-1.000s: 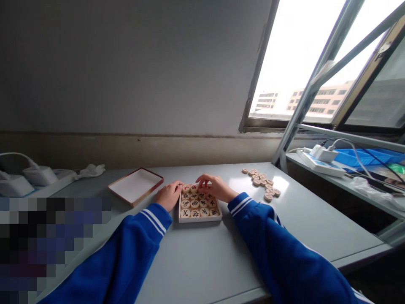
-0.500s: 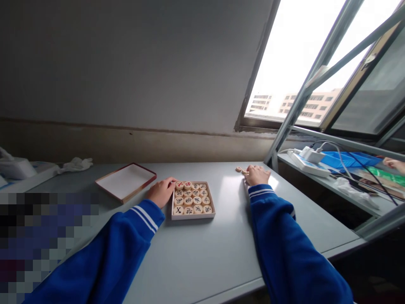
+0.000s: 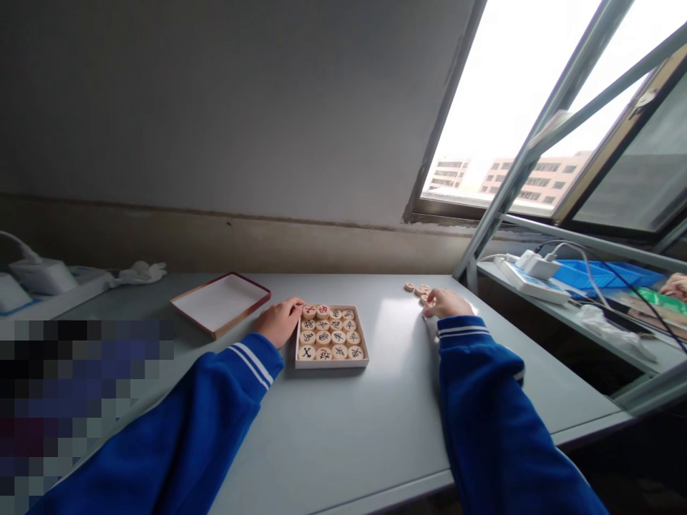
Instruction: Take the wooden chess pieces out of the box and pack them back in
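Note:
A shallow white box (image 3: 331, 363) holds rows of round wooden Chinese chess pieces (image 3: 323, 337). Two pieces at its back left carry red characters; the others in view have black ones. My left hand (image 3: 280, 323) is closed at the box's back left corner, thumb and fingers against its wall. To the right, near the back of the table, a few loose Chinese chess pieces (image 3: 410, 287) lie close together. My right hand (image 3: 451, 305) is among them, its fingertips closed on one piece, which the fingers partly hide.
An upturned box lid (image 3: 221, 303) with a white inside lies left of the box on the grey table (image 3: 376, 429). Power strips (image 3: 86, 290) stand at far left. On the right, a metal frame (image 3: 497, 204) rises beside a shelf with chargers, cables and a blue tray (image 3: 606, 276).
My right hand has drawn back slightly to the right, uncovering more of the loose pieces. My left hand stays at the box. The whole view has shifted a little.

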Available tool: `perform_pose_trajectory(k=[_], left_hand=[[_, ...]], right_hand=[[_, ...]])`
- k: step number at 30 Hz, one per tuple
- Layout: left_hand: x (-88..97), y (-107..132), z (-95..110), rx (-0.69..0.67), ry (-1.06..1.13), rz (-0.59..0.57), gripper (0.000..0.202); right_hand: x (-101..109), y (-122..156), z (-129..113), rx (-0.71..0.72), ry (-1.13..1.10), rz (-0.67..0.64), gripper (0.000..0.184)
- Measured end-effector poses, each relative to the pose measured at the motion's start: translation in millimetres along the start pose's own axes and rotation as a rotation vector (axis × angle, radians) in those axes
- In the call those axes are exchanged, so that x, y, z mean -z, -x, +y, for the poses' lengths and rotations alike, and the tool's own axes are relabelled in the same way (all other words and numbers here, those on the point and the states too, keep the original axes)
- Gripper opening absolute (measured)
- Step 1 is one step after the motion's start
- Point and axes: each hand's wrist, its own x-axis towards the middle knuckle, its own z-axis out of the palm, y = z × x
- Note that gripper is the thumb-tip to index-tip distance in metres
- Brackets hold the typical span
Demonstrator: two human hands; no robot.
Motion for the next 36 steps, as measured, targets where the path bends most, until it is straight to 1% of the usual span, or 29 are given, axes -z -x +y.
perform_pose_trajectory(k=[3, 5, 7, 8, 10, 12, 13, 14, 16, 17, 19, 22, 24, 27, 29, 33, 36], left_hand=[[-0.7, -0.5, -1.1, -0.003, -0.005, 0.004, 0.031], [-1.1, -0.7, -1.7, -0.005, -0.007, 0.010, 0.031], [-1.2, -0.3, -1.7, -0.010, -0.008, 0.017, 0.031], [-1.1, 0.0, -1.5, -0.013, -0.009, 0.019, 0.031], [-0.6, 0.8, -0.7, -0.022, -0.010, 0.017, 0.032], [0.0, 1.6, 0.2, -0.030, -0.016, 0.013, 0.032], [0.2, 1.8, 0.6, -0.029, -0.018, 0.012, 0.032], [0.3, 1.9, 0.8, -0.027, -0.020, 0.014, 0.032], [0.3, 1.9, 1.0, -0.020, -0.023, 0.020, 0.032], [0.2, 1.8, 1.0, -0.020, -0.024, 0.022, 0.032], [0.1, 1.6, 1.0, -0.023, -0.024, 0.023, 0.032], [0.6, 1.8, 1.4, -0.027, -0.020, 0.017, 0.032], [1.2, 2.1, 2.0, -0.029, -0.023, 0.017, 0.032], [1.7, 2.5, 2.6, -0.025, -0.037, 0.015, 0.033], [1.5, 2.4, 2.3, -0.022, -0.038, 0.014, 0.032], [-0.2, 1.0, 0.3, -0.031, -0.025, 0.015, 0.032], [-0.7, 0.4, -0.2, -0.034, -0.031, 0.010, 0.032]], right_hand=[[-1.5, -1.4, 0.5, 0.011, -0.008, -0.004, 0.015], [-1.0, -2.4, -0.6, 0.053, -0.025, -0.025, 0.009], [0.4, -2.7, -5.3, 0.126, -0.080, -0.027, 0.010], [1.2, -2.0, -9.9, 0.178, -0.140, -0.007, 0.013], [2.4, 2.1, -24.6, 0.319, -0.321, 0.070, 0.022], [2.0, 11.1, -46.0, 0.487, -0.500, 0.140, 0.027], [1.0, 17.3, -58.3, 0.561, -0.552, 0.163, 0.028], [-0.6, 24.4, -70.9, 0.612, -0.574, 0.184, 0.028], [-5.4, 39.0, -94.2, 0.662, -0.564, 0.266, 0.024], [-8.3, 45.7, -103.8, 0.685, -0.540, 0.302, 0.022], [-14.0, 56.0, -117.5, 0.734, -0.480, 0.326, 0.019], [-19.2, 62.7, -124.8, 0.763, -0.427, 0.303, 0.018], [-19.3, 63.0, -124.0, 0.777, -0.430, 0.285, 0.018], [-16.7, 61.7, -120.2, 0.803, -0.465, 0.246, 0.024], [-15.6, 60.6, -117.9, 0.781, -0.461, 0.258, 0.023], [-18.1, 58.2, -115.5, 0.722, -0.360, 0.316, 0.014], [-20.5, 57.7, -115.5, 0.720, -0.332, 0.304, 0.015]])
